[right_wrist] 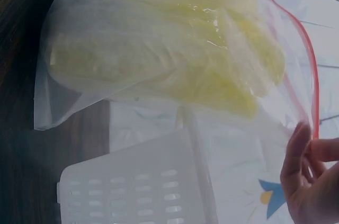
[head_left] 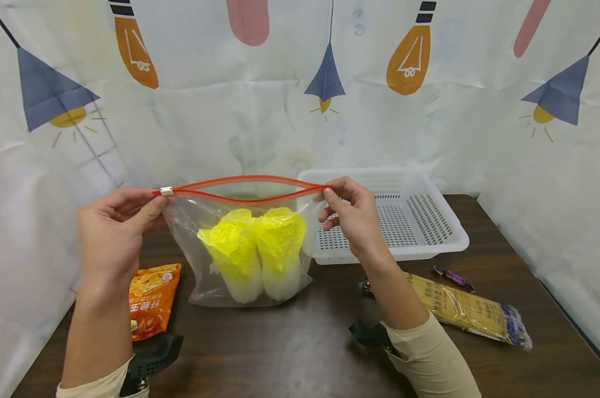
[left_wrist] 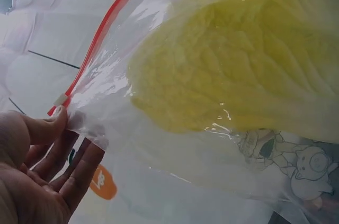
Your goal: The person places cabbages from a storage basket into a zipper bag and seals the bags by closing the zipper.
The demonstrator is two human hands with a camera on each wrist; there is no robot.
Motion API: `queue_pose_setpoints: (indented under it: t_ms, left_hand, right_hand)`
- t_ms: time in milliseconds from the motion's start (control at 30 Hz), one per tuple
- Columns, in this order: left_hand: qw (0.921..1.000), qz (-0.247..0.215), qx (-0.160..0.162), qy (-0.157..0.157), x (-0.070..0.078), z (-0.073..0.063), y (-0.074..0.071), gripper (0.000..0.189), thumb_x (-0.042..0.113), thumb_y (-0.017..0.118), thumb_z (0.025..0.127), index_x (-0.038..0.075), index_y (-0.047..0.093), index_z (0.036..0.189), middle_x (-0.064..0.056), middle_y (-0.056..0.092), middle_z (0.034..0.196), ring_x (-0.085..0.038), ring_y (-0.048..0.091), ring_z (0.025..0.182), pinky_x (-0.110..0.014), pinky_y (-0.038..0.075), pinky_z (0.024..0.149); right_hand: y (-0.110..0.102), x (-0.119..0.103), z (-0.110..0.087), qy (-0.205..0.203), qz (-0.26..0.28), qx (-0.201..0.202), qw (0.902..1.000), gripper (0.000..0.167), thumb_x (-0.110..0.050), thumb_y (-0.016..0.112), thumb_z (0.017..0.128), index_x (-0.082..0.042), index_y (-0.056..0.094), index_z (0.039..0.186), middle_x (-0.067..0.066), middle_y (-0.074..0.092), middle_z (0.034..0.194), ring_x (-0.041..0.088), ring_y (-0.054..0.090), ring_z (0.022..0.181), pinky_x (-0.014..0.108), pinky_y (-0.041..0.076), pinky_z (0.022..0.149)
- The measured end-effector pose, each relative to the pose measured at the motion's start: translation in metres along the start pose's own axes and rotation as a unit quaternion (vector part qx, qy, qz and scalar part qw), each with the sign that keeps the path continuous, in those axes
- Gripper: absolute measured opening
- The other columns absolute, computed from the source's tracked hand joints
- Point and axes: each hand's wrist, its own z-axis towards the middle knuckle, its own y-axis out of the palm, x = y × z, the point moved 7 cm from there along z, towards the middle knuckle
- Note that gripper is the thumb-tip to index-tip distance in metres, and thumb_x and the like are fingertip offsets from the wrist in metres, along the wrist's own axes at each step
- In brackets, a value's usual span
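Between both hands hangs a clear zipper bag (head_left: 250,296) with a red zip edge, its mouth parted in the middle. Inside it stand two heads of napa cabbage (head_left: 280,237), yellow at the top and pale below. My left hand (head_left: 115,226) pinches the bag's left top corner, beside the white slider (head_left: 166,191). With thumb and fingers my right hand (head_left: 351,215) pinches the right top corner. The left wrist view shows the left hand (left_wrist: 47,166) at the slider end; the right hand (right_wrist: 312,176) holds the other end in the right wrist view.
A white perforated basket (head_left: 449,243) stands behind the right hand. An orange snack packet (head_left: 155,298) lies left. Under the right forearm lies a long yellow package (head_left: 459,304), with a small purple wrapped item (head_left: 454,278) behind it. Dark table (head_left: 270,354); printed curtain (head_left: 280,121) behind.
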Motion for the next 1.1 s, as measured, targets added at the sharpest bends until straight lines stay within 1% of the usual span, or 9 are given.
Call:
queue_pose_setpoints:
  t_ms: [100,167,233,333,400,467,600,800,1100]
  left_hand:
    - [1.0000,0.003,0.009,0.004,0.001,-0.001,0.005,0.024,-0.005,0.084,0.081,-0.016,0.073,0.099,-0.011,0.080,0.086,-0.019,0.078,0.070,-0.032,0.062,0.060]
    - [0.9999,0.002,0.008,0.007,0.001,-0.002,0.007,0.024,-0.004,0.084,0.082,-0.017,0.073,0.100,-0.011,0.080,0.086,-0.019,0.078,0.069,-0.032,0.062,0.059]
    - [0.9999,0.002,0.007,0.012,0.002,-0.002,0.010,0.025,-0.004,0.083,0.082,-0.017,0.073,0.100,-0.012,0.080,0.086,-0.020,0.078,0.067,-0.032,0.061,0.058]
    - [0.9998,0.005,0.004,0.020,0.004,-0.003,0.012,0.024,-0.005,0.083,0.083,-0.017,0.073,0.100,-0.013,0.079,0.086,-0.020,0.077,0.065,-0.032,0.061,0.057]
    - [0.9997,0.003,0.003,0.024,0.004,-0.003,0.013,0.023,-0.005,0.083,0.083,-0.018,0.073,0.100,-0.014,0.079,0.085,-0.021,0.077,0.064,-0.032,0.061,0.057]
    - [0.9996,0.001,0.002,0.029,0.005,-0.004,0.013,0.022,-0.006,0.082,0.083,-0.019,0.072,0.099,-0.014,0.079,0.085,-0.021,0.076,0.063,-0.032,0.061,0.056]
    - [0.9994,0.001,0.002,0.033,0.006,-0.005,0.012,0.019,-0.009,0.080,0.084,-0.019,0.072,0.098,-0.014,0.078,0.082,-0.021,0.074,0.058,-0.031,0.060,0.055]
    - [0.9991,0.002,0.002,0.043,0.007,-0.005,0.011,0.013,-0.014,0.076,0.085,-0.019,0.072,0.095,-0.010,0.078,0.079,-0.020,0.074,0.056,-0.030,0.060,0.054]
    - [0.9966,0.009,-0.012,0.081,0.011,-0.006,0.011,0.015,-0.013,0.078,0.083,-0.021,0.072,0.094,-0.009,0.078,0.078,-0.016,0.076,0.063,-0.028,0.060,0.056]
  right_hand:
    - [-0.004,-0.006,-0.004,-0.045,-0.065,0.034,0.9963,0.010,-0.012,0.065,0.103,-0.006,0.071,0.108,0.009,0.073,0.098,0.029,0.065,0.081,0.031,0.060,0.062]
    - [-0.005,-0.016,-0.009,-0.108,-0.120,0.069,0.9844,0.009,-0.012,0.066,0.102,-0.008,0.073,0.106,0.007,0.074,0.097,0.026,0.065,0.087,0.032,0.059,0.070]
    - [-0.002,-0.030,-0.016,-0.194,-0.173,0.107,0.9597,0.010,-0.010,0.066,0.100,-0.008,0.074,0.106,0.006,0.075,0.099,0.023,0.064,0.093,0.034,0.056,0.079]
    - [0.015,-0.055,-0.028,-0.320,-0.230,0.132,0.9097,0.013,-0.006,0.066,0.097,-0.006,0.075,0.107,0.007,0.075,0.104,0.025,0.062,0.100,0.039,0.049,0.087]
    - [0.034,-0.070,-0.033,-0.383,-0.256,0.101,0.8817,0.014,-0.005,0.066,0.097,-0.005,0.075,0.106,0.008,0.076,0.105,0.027,0.061,0.102,0.038,0.049,0.088]
    - [0.056,-0.080,-0.035,-0.414,-0.278,0.043,0.8656,0.014,-0.006,0.065,0.098,-0.006,0.076,0.107,0.007,0.076,0.106,0.026,0.061,0.104,0.036,0.050,0.089]
    - [0.096,-0.086,-0.027,-0.404,-0.326,-0.085,0.8504,0.016,-0.010,0.067,0.100,-0.007,0.075,0.113,0.003,0.076,0.110,0.021,0.062,0.105,0.028,0.052,0.087]
    - [0.143,-0.087,-0.010,-0.338,-0.386,-0.199,0.8351,0.023,-0.021,0.068,0.102,-0.012,0.073,0.122,-0.002,0.075,0.119,0.016,0.063,0.115,0.025,0.046,0.102]
    - [0.190,-0.091,-0.003,-0.351,-0.447,-0.233,0.7892,0.025,-0.029,0.068,0.102,-0.015,0.075,0.122,-0.005,0.072,0.118,0.013,0.061,0.113,0.020,0.046,0.098]
